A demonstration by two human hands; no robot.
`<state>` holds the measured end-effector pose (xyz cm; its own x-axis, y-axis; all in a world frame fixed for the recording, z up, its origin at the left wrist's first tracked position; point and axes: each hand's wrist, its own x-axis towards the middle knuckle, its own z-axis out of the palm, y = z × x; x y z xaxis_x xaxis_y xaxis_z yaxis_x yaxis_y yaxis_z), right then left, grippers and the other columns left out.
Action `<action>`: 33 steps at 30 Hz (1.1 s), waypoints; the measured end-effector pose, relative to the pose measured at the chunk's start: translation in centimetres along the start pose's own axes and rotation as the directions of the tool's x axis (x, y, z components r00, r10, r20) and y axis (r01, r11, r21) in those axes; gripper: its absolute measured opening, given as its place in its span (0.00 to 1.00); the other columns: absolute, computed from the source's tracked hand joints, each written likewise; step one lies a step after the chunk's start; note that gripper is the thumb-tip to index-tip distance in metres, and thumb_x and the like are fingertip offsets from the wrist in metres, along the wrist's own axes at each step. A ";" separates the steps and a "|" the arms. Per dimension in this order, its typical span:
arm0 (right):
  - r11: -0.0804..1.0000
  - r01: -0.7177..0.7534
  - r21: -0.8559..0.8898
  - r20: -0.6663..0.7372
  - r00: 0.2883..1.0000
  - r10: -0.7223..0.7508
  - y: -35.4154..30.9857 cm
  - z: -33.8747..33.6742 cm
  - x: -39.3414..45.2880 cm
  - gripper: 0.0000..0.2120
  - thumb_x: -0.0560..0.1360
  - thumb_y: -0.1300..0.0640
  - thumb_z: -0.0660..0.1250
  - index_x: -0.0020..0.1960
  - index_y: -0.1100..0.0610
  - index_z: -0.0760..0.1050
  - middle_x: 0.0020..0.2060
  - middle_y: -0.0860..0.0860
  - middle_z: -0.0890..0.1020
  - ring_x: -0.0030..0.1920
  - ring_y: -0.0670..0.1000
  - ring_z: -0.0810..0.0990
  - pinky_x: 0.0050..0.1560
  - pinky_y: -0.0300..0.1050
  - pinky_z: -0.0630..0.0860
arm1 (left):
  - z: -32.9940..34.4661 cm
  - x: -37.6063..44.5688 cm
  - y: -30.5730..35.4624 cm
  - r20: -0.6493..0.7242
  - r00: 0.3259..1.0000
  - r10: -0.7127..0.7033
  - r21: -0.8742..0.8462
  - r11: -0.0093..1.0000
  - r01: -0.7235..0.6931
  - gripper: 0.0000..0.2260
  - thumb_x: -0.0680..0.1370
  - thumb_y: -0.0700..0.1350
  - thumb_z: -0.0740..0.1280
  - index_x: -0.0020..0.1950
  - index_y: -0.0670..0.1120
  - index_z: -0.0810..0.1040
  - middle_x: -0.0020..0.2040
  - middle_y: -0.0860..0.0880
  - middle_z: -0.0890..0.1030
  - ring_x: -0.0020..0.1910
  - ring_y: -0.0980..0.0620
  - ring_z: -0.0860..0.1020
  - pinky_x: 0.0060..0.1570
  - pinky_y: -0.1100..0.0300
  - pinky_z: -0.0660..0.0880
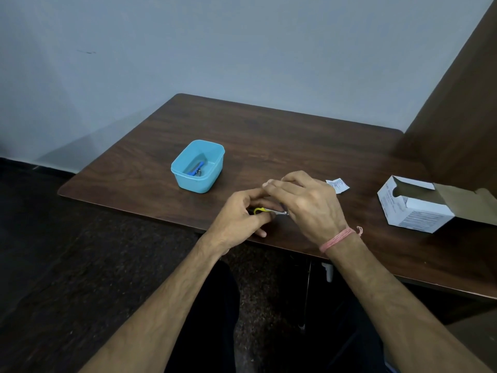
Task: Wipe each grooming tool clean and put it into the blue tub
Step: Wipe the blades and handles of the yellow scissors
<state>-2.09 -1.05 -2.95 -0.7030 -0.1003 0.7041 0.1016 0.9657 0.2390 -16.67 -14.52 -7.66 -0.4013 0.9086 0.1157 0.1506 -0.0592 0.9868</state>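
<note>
A small tool with a yellow handle loop (260,210) and a metal end sits between my hands near the table's front edge. My left hand (242,219) grips its yellow end with curled fingers. My right hand (304,203) lies over the metal end, fingers curled round it; whether a wipe is under those fingers is hidden. The blue tub (188,181) stands to the upper left of my hands, with a blue-handled tool (197,169) lying inside.
A torn white wipe sachet (337,185) lies just right of my right hand. An open white cardboard box (414,205) stands at the right. The dark wooden table (282,141) meets a brown panel on the right; the floor lies below its front edge.
</note>
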 end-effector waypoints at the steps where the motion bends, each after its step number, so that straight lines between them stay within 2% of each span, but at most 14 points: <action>1: 0.999 0.035 0.007 -0.002 0.999 -0.035 0.1 -0.3 0.1 0.22 0.92 0.54 0.55 0.61 0.59 0.88 0.57 0.48 0.90 0.50 0.56 0.88 0.41 0.49 0.85 | 0.0 0.0 0.0 -0.003 1.000 -0.004 -0.005 1.000 0.004 0.19 0.84 0.35 0.72 0.71 0.54 0.85 0.57 0.53 0.92 0.61 0.54 0.88 0.39 0.59 0.86; 2: 0.998 0.062 0.006 0.005 0.998 -0.062 0.3 -0.5 0.2 0.24 0.93 0.52 0.54 0.61 0.59 0.88 0.57 0.48 0.90 0.50 0.57 0.88 0.42 0.51 0.86 | 0.0 0.0 0.0 -0.007 1.000 -0.008 -0.014 1.000 0.008 0.19 0.84 0.35 0.73 0.70 0.54 0.85 0.57 0.53 0.92 0.61 0.53 0.88 0.39 0.59 0.86; 5: 0.990 0.134 -0.037 0.044 0.990 -0.133 1.1 -1.0 -0.1 0.11 0.87 0.56 0.68 0.62 0.58 0.88 0.57 0.47 0.90 0.51 0.57 0.88 0.42 0.52 0.86 | 0.0 0.0 0.0 -0.025 0.999 -0.024 -0.026 0.999 0.023 0.16 0.83 0.37 0.75 0.67 0.53 0.86 0.56 0.52 0.92 0.57 0.53 0.89 0.36 0.60 0.84; 6: 0.986 0.159 -0.044 0.043 0.987 -0.157 1.2 -1.0 -0.2 0.10 0.85 0.58 0.70 0.62 0.57 0.88 0.57 0.47 0.90 0.51 0.56 0.88 0.42 0.52 0.86 | -0.1 0.0 0.0 -0.032 0.999 -0.024 -0.027 0.999 0.023 0.15 0.83 0.37 0.75 0.66 0.53 0.87 0.55 0.52 0.92 0.55 0.53 0.89 0.35 0.61 0.83; 8: 0.980 0.194 -0.049 0.039 0.981 -0.192 1.1 -0.7 -0.4 0.11 0.84 0.60 0.69 0.60 0.57 0.89 0.57 0.48 0.90 0.51 0.56 0.89 0.41 0.51 0.86 | -0.1 0.0 -0.1 -0.045 0.999 -0.023 -0.038 0.999 0.022 0.15 0.83 0.36 0.75 0.65 0.54 0.87 0.55 0.51 0.92 0.52 0.53 0.88 0.32 0.61 0.82; 12: 0.981 0.187 -0.048 0.042 0.982 -0.185 0.7 -0.3 -1.0 0.14 0.85 0.63 0.65 0.61 0.56 0.88 0.57 0.47 0.90 0.48 0.57 0.87 0.40 0.50 0.84 | -0.2 0.1 0.0 -0.084 0.996 -0.040 -0.060 0.998 0.035 0.20 0.83 0.32 0.72 0.70 0.51 0.86 0.57 0.52 0.92 0.53 0.55 0.88 0.31 0.62 0.81; 15: 0.991 0.128 -0.043 0.044 0.991 -0.126 0.7 -0.6 -1.9 0.20 0.90 0.64 0.56 0.60 0.56 0.88 0.57 0.46 0.89 0.47 0.56 0.85 0.40 0.49 0.82 | -0.1 0.1 -0.1 -0.106 0.994 -0.036 -0.072 0.997 0.029 0.21 0.82 0.32 0.73 0.72 0.50 0.86 0.58 0.54 0.92 0.54 0.55 0.88 0.30 0.63 0.81; 16: 0.994 0.101 -0.043 0.054 0.994 -0.099 0.7 -0.8 -2.2 0.19 0.89 0.65 0.57 0.60 0.55 0.88 0.57 0.45 0.89 0.47 0.56 0.85 0.39 0.49 0.82 | -0.1 0.1 -0.1 -0.107 0.994 -0.033 -0.072 0.997 0.026 0.21 0.82 0.33 0.73 0.72 0.51 0.85 0.58 0.53 0.92 0.53 0.55 0.88 0.30 0.63 0.81; 18: 0.999 0.038 -0.031 0.070 0.997 -0.036 0.7 -0.9 -2.8 0.11 0.84 0.66 0.70 0.60 0.56 0.88 0.57 0.46 0.89 0.47 0.56 0.84 0.38 0.51 0.83 | -0.2 0.2 -0.2 -0.087 0.996 -0.023 -0.052 0.998 0.019 0.20 0.82 0.35 0.75 0.71 0.52 0.85 0.58 0.54 0.92 0.52 0.56 0.89 0.30 0.63 0.80; 20: 1.000 -0.023 0.001 0.061 0.998 0.023 0.7 -0.8 -2.8 0.11 0.79 0.66 0.77 0.60 0.56 0.87 0.57 0.48 0.89 0.47 0.57 0.84 0.37 0.53 0.83 | -0.2 0.1 -0.2 -0.064 0.998 -0.021 -0.033 0.999 0.019 0.19 0.82 0.36 0.75 0.70 0.54 0.85 0.58 0.54 0.92 0.52 0.56 0.89 0.31 0.63 0.81; 25: 0.988 -0.152 -0.028 0.058 0.987 0.153 -0.4 0.0 -2.7 0.12 0.77 0.67 0.77 0.58 0.55 0.88 0.52 0.48 0.87 0.48 0.57 0.82 0.34 0.52 0.81 | -0.2 0.0 -0.1 -0.100 0.995 -0.013 -0.096 0.995 0.004 0.17 0.82 0.36 0.76 0.67 0.54 0.86 0.58 0.51 0.92 0.55 0.54 0.89 0.33 0.61 0.84; 27: 0.954 -0.299 0.003 0.029 0.954 0.299 -0.8 0.2 -3.4 0.12 0.77 0.67 0.78 0.57 0.54 0.89 0.51 0.46 0.88 0.48 0.56 0.82 0.35 0.50 0.80 | -0.1 0.0 -0.1 -0.119 0.993 -0.011 -0.121 0.993 -0.004 0.17 0.82 0.36 0.77 0.67 0.52 0.85 0.58 0.50 0.92 0.53 0.56 0.89 0.32 0.60 0.84; 29: 0.888 -0.454 0.075 -0.017 0.890 0.456 -1.6 0.2 -4.2 0.11 0.79 0.65 0.77 0.56 0.51 0.89 0.50 0.43 0.87 0.48 0.53 0.80 0.37 0.47 0.79 | 0.1 0.0 -0.1 -0.131 0.991 -0.012 -0.125 0.992 -0.005 0.16 0.83 0.35 0.77 0.67 0.51 0.84 0.58 0.50 0.92 0.51 0.56 0.88 0.32 0.60 0.84; 33: 0.793 -0.567 0.221 0.005 0.814 0.580 -3.8 0.7 -4.4 0.08 0.82 0.60 0.76 0.57 0.49 0.89 0.50 0.42 0.87 0.48 0.49 0.78 0.45 0.46 0.79 | 0.1 0.0 -0.1 -0.124 0.992 -0.010 -0.144 0.989 -0.008 0.15 0.83 0.37 0.78 0.67 0.49 0.84 0.58 0.49 0.92 0.53 0.55 0.87 0.33 0.60 0.84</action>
<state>0.12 -4.16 -7.45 -0.5171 0.4801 0.7085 0.3236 0.8761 -0.3575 -16.60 -14.52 -7.79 -0.5119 0.8508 0.1189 0.0218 -0.1255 0.9918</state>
